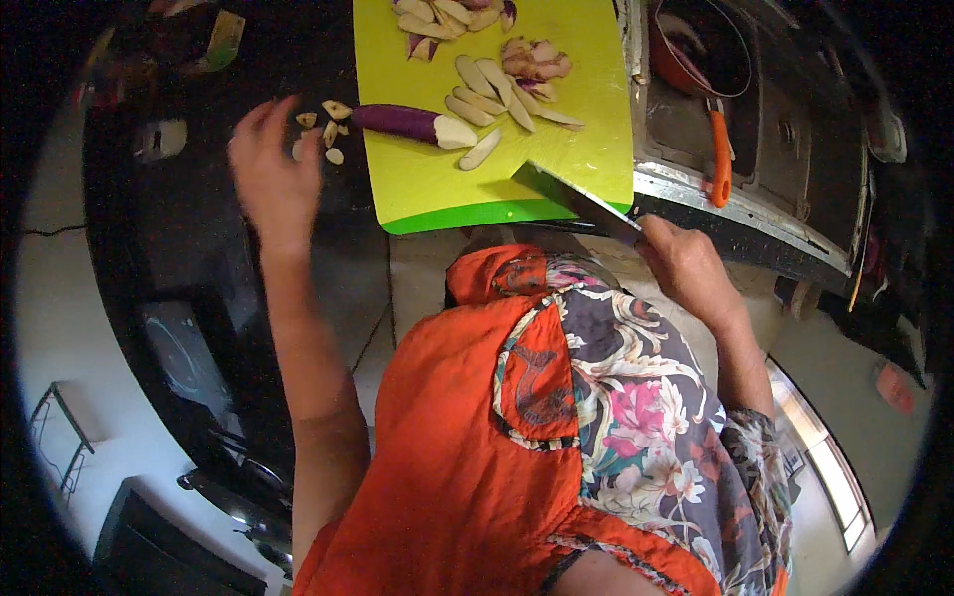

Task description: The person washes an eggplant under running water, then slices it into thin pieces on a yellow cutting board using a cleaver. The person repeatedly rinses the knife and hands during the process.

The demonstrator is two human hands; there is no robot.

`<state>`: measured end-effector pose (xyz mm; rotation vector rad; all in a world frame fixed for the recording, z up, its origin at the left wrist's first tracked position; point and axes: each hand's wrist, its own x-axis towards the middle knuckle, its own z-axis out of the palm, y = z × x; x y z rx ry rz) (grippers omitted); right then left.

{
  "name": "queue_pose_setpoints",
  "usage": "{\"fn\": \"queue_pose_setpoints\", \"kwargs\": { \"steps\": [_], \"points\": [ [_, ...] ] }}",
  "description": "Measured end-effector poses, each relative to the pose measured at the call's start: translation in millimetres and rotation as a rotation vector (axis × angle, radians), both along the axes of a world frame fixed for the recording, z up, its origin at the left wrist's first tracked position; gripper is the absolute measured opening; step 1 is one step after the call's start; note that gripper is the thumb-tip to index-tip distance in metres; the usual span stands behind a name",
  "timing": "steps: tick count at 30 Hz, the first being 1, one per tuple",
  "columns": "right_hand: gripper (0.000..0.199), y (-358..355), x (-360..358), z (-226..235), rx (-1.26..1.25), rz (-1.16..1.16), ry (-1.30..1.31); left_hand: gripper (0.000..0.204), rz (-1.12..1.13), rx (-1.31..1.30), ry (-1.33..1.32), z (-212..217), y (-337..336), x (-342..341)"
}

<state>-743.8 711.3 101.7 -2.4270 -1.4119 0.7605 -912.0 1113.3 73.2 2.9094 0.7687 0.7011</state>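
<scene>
My right hand (686,263) grips the handle of a large knife (576,199), whose blade rests over the near right corner of a yellow-green cutting board (417,184). A purple eggplant piece (402,122) with a cut pale end lies on the board's left side, beside several pale slices (497,99). My left hand (270,174) hovers open over the black counter (179,228), left of the board, near small eggplant bits (328,124). It holds nothing.
A stove (755,169) stands to the right of the board, with a dark pan (701,50) whose orange handle (720,154) points toward me. More cut pieces (447,18) lie at the board's far edge. My orange and flowered clothing fills the lower middle.
</scene>
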Motion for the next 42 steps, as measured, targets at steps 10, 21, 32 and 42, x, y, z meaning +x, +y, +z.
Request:
{"fn": "queue_pose_setpoints", "kwargs": {
  "steps": [10, 21, 32, 42],
  "points": [
    [0.016, 32, -6, 2, 0.115, 0.12, -0.051, 0.045, -0.398, -0.235, 0.22, -17, -38, 33],
    [0.018, 40, -1, -14, 0.108, -0.139, -0.162, 0.04, -0.361, -0.142, 0.005, -11, -65, 12],
    [0.022, 47, -18, 5, 0.073, 0.028, -0.228, 0.041, -0.232, -0.109, -0.033, -37, -125, 19],
    [0.019, 54, -9, 2, 0.072, 0.158, -0.248, 0.044, -0.228, -0.15, -0.089, -51, -127, 16]
  ]
}}
